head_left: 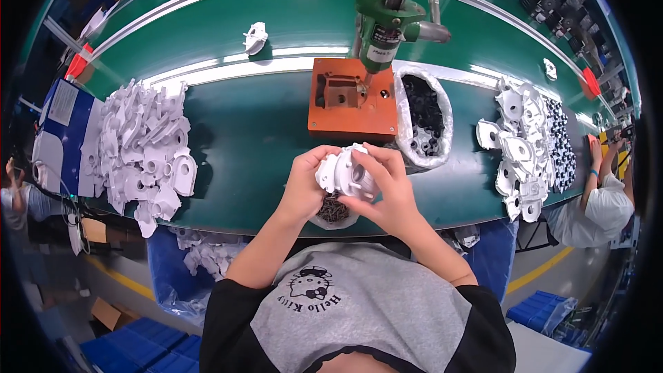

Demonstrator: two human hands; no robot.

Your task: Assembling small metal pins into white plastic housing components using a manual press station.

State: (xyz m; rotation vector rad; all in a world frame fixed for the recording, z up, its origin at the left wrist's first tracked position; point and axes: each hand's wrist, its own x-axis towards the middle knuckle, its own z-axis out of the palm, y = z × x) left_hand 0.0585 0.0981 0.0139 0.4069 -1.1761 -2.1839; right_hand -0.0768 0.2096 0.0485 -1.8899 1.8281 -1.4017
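A white moulded plastic housing point(340, 171) is held up in front of my chest, just on the near side of the orange press base. My left hand point(304, 183) is closed around its left side. On the other side my right hand point(389, 197) grips it, thumb low and fingers over the top. Right below the housing sits a small bowl of dark screws point(333, 211), partly hidden by the part and my hands. The orange base block point(352, 124) carries a recessed metal fixture point(340, 93) under the green press point(380, 48).
White plastic parts are heaped at the left point(148, 145) and the right point(521, 145) of the green table. A plastic-lined tub point(445, 107) with black parts stands beside the press. Behind runs a green conveyor point(207, 21) with a white part point(255, 38). A co-worker point(601, 197) is at right.
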